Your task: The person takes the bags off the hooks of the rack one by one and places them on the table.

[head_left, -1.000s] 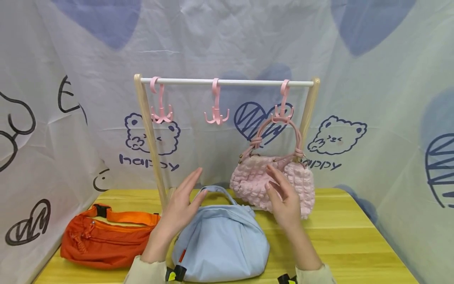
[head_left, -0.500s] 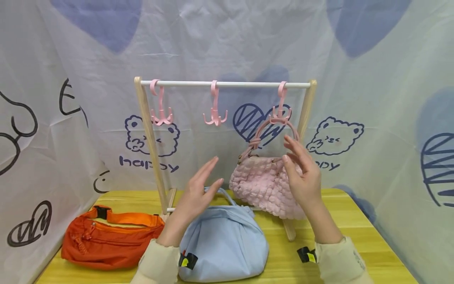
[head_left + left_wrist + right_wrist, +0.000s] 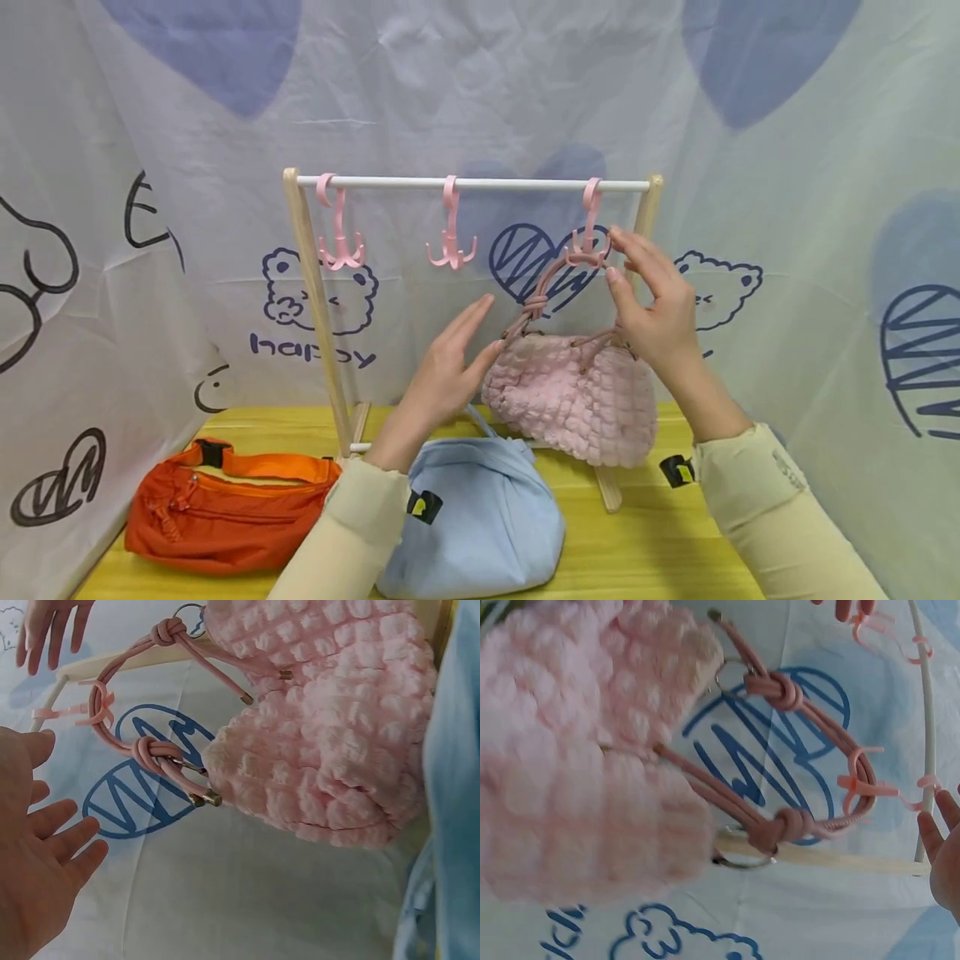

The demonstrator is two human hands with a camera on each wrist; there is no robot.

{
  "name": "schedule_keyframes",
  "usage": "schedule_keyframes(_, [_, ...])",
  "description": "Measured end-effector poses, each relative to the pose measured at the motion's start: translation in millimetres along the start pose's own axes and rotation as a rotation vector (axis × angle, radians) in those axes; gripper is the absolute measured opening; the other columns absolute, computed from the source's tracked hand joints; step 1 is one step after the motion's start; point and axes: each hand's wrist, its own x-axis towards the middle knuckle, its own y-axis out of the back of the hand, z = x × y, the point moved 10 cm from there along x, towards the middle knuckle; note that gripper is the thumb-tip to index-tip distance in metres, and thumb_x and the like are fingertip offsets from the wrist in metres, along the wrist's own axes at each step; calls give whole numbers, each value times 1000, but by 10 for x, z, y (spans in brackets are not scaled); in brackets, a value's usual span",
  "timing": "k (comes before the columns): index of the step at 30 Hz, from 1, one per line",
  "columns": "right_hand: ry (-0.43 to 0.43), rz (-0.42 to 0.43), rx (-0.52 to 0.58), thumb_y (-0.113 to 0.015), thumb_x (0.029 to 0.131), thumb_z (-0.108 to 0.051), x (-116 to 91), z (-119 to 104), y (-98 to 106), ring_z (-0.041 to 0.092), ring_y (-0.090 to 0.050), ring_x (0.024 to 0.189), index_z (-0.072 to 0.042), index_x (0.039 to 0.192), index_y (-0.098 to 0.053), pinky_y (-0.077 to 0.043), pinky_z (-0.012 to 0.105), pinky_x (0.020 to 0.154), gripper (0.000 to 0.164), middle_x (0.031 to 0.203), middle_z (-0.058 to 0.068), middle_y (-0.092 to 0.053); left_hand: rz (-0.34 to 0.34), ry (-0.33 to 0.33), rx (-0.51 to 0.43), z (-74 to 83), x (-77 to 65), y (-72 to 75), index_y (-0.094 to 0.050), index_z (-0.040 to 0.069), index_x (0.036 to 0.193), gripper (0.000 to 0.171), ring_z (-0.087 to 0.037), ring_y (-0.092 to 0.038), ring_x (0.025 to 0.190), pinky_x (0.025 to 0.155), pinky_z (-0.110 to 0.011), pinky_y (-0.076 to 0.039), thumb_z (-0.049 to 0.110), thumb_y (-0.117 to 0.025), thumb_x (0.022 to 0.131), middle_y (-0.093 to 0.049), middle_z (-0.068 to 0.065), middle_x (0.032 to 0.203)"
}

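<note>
Bench: A yellow, wood-streaked top carries 3 things in plain view.
Wooden rack: Stands toward the rear, its right foot resting on the top.
Orange waist bag: Lies at left, strap and black buckle along the back.
Pale blue bag: Slumps near the middle, right of the orange bag.

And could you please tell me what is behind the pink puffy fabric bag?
Behind the bag, a pale wooden rack post and a white cloth backdrop patterned in blue show past its edges. The stretches directly behind it are covered.
</note>
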Motion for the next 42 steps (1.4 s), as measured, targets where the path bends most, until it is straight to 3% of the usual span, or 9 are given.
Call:
schedule_keyframes(4, [73,-35,-49,-71,91,7,178,13,-27,33,-63,126,1,133,-68,-49,30,107,42,138,14,-66,2,-8,-5,18,153,-24,-33,12,164,61,-26,-34,153,124,-43,-29,22,-58,108,-35,-10,167])
schedule_keyframes(10, [176,-132,-132,-69,95,1,423,56,-108,36,-54,136,-1,137,-66,-42,45,117,43,144,17,-61,-6,33,-25,-25,345,-110,-35,15,163,61,-28,-34,153,124,-45,-29,28,-58,108,-36,-12,166])
schedule_keyframes(16, [248,-186,-204,-71,94,-1,576,185,-151,44,-53,133,1,135,-66,-35,53,120,42,141,23,-61,-21,75,-60,-98,501,-258,-37,16,163,60,-29,-36,152,124,-48,-30,32,-58,108,-38,-13,165])
schedule_keyframes(22, [228,-235,-286,-75,95,-11,660,334,-195,48,-50,135,-3,137,-66,-22,67,121,44,143,22,-60,1,40,-78,-88,676,-367,-41,13,161,57,-29,-40,149,122,-48,-34,31,-57,109,-42,-14,162])
schedule_keyframes(29, [236,-265,-300,-74,96,-10,757,404,-212,46,-54,131,-3,133,-69,-22,68,120,39,136,21,-65,18,53,-120,-88,843,-470,-45,14,159,53,-25,-44,147,120,-44,-38,28,-57,109,-46,-9,161])
schedule_keyframes(36, [183,-292,-277,-79,94,-16,798,493,-263,40,-61,120,-4,133,-70,-45,56,108,42,130,18,-70,43,69,-146,-125,988,-539,-48,13,157,51,-27,-58,131,110,-42,-48,26,-58,109,-54,-8,154])
schedule_keyframes(42, [108,-249,-281,-80,94,-21,805,561,-287,39,-60,119,-6,130,-71,-47,56,105,40,129,16,-71,58,60,-167,-99,1056,-584,-48,11,156,51,-24,-59,132,108,-34,-51,24,-59,108,-56,-11,151])
